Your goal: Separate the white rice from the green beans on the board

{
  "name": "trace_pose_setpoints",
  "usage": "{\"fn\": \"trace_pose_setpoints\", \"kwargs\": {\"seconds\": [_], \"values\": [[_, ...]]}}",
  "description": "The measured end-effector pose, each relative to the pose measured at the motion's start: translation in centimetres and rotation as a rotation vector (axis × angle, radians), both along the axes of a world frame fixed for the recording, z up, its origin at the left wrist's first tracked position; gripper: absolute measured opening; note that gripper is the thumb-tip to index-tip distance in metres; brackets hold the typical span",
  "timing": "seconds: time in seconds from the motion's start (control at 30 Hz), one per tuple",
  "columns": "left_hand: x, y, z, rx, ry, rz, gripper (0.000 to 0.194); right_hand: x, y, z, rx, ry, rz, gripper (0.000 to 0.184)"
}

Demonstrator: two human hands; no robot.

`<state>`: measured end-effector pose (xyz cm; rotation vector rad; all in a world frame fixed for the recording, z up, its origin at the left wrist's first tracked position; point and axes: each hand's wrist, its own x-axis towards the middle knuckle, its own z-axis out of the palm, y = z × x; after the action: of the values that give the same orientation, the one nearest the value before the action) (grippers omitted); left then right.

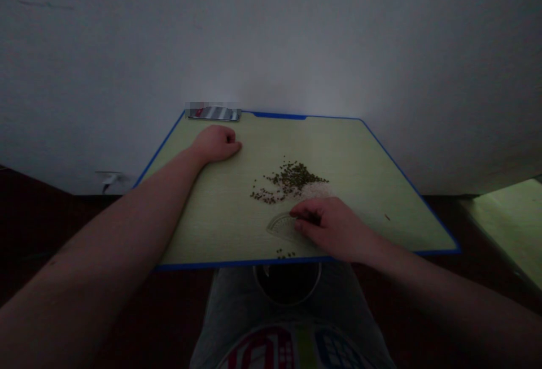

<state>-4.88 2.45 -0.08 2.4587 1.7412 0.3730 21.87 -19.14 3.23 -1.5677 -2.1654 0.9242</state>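
My right hand (328, 225) has its thumb and forefinger closed on a clear protractor (279, 225), which lies flat on the pale table (220, 216). Just beyond the fingers is a pile of pale grains like rice (315, 190). Small dark green beans (298, 175) lie heaped behind it and scattered to its left. Several more beans (284, 254) sit at the near edge, in front of the protractor. My left hand (217, 143) rests on the table's far left side, curled into a loose fist with nothing visible in it.
A phone (214, 113) lies at the far left corner, partly blurred out. Below the near edge, a dark round bowl (288, 284) sits between my legs. Blue trim (279, 115) borders the table, which stands against a white wall (271, 36). A small reddish stick (387, 217) lies at right.
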Motion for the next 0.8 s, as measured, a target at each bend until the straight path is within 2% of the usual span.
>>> {"fn": "trace_pose_setpoints", "kwargs": {"seconds": [0.27, 0.53, 0.73, 0.8], "values": [[0.1, -0.1, 0.2, 0.007, 0.017, 0.006, 0.029, 0.0, -1.3, -0.3, -0.107, -0.027, 0.03, 0.018], [0.1, -0.1, 0.2, 0.005, 0.028, 0.011, 0.028, 0.7, -2.8, -0.1, -0.131, 0.025, 0.024, 0.019], [0.0, 0.1, 0.0, 0.011, 0.034, 0.01, 0.029, 1.6, -3.6, 0.5, -0.119, 0.07, -0.036, 0.018], [0.0, 0.0, 0.0, 0.012, 0.033, 0.005, 0.028, 1.5, -3.8, 0.8, -0.033, 0.061, -0.044, 0.018]]}}
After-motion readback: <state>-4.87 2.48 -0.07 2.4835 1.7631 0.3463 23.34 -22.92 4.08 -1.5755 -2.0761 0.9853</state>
